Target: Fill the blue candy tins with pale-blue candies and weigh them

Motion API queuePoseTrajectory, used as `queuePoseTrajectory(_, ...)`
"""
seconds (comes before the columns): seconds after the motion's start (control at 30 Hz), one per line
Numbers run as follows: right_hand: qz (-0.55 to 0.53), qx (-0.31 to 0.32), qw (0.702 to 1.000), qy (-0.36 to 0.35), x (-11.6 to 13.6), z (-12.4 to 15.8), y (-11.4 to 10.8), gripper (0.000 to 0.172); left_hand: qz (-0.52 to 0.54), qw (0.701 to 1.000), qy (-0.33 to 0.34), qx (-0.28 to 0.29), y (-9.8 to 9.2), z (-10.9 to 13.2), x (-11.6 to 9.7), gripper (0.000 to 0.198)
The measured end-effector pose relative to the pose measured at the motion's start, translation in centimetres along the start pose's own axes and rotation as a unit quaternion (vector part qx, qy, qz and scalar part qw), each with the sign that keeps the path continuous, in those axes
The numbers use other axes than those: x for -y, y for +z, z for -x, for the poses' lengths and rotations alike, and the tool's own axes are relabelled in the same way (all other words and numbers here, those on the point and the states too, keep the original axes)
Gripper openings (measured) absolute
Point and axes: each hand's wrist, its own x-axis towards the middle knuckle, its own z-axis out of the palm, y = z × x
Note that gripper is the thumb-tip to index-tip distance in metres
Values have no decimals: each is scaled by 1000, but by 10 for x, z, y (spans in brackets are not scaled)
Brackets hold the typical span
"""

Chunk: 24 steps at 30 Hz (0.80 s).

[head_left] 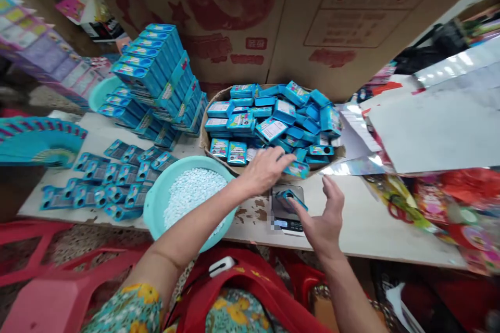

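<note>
My left hand reaches over the rim of a round basket heaped with small blue boxes; its fingers curl down onto a box at the near edge. My right hand hovers with fingers spread beside a small digital scale. A blue box lies on the scale, and my index finger touches its near end. A teal bowl filled with small white tablets sits just left of my left forearm.
Flat blue cards lie spread on the table's left, behind them a tall stack of blue packs. A large cardboard box stands at the back. Shiny sheets and red packaging crowd the right. Red plastic stools stand below.
</note>
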Motion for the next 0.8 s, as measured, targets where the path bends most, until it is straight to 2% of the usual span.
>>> queuePoseTrajectory(0.07, -61, 117, 991, 6, 21, -16, 13, 70, 139, 990, -21, -2, -17, 40, -4, 45)
queuePoseTrajectory(0.1, -94, 184, 978, 21, 29, -20, 22, 64, 199, 978, -60, -23, -22, 64, 3, 48)
queuePoseTrajectory(0.17, -154, 294, 941, 65, 44, -20, 42, 53, 246, 937, -212, -125, -25, 115, 34, 40)
queuePoseTrajectory(0.23, -204, 354, 906, 112, 53, -10, 60, 50, 154, 881, -386, -228, -17, 167, 79, 29)
queuePoseTrajectory(0.27, -224, 367, 893, 132, 56, -3, 68, 51, 96, 864, -440, -227, -9, 190, 101, 26)
queuePoseTrajectory(0.33, -246, 385, 874, 167, 60, 11, 79, 55, 16, 850, -497, -175, 10, 224, 133, 27)
queuePoseTrajectory(0.37, -249, 386, 869, 183, 62, 16, 83, 57, -10, 846, -514, -142, 20, 234, 140, 29)
queuePoseTrajectory(0.43, -248, 378, 867, 208, 65, 23, 90, 57, -36, 836, -541, -90, 38, 241, 140, 33)
queuePoseTrajectory(0.5, -253, 363, 867, 228, 68, 24, 96, 53, -28, 830, -556, -45, 51, 237, 126, 38)
queuePoseTrajectory(0.57, -262, 350, 868, 236, 71, 22, 103, 52, 3, 827, -562, -24, 57, 232, 107, 39)
queuePoseTrajectory(0.6, -265, 347, 869, 233, 73, 21, 107, 52, 33, 821, -569, -36, 59, 231, 99, 35)
queuePoseTrajectory(0.67, -263, 344, 876, 215, 76, 19, 114, 51, 148, 779, -595, -135, 59, 233, 88, 26)
queuePoseTrajectory(0.73, -252, 342, 886, 185, 80, 20, 121, 48, 280, 700, -604, -260, 55, 239, 83, 22)
queuePoseTrajectory(0.8, -233, 338, 901, 140, 84, 22, 127, 46, 369, 633, -591, -336, 46, 243, 82, 25)
